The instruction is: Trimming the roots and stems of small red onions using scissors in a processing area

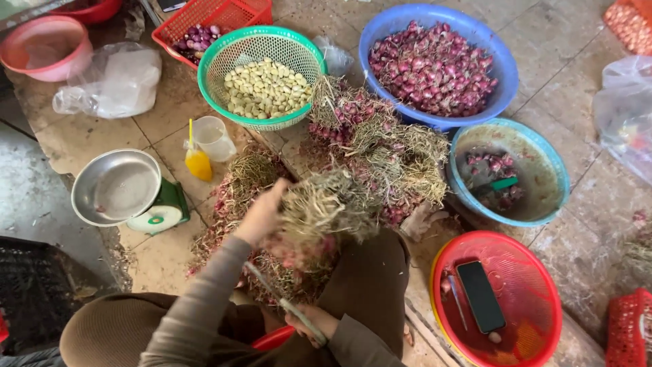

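One bunch of dried-stemmed red shallots [319, 217], clutched in the left hand [261, 216]; right hand [314, 321] closed around thin scissors [285, 304]. Best cut close above bulbs, fingers clear.

Two blue basins [435, 17] [550, 146], one green basket [261, 41], one phone [480, 296].

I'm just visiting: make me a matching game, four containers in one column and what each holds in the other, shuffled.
1. green basket
2. dark blue basin
3. round red basket
4. light blue bowl

a. phone
b. peeled pale cloves
c. heap of red shallots
d. few shallots and a green-handled tool

Pairs: 1-b, 2-c, 3-a, 4-d
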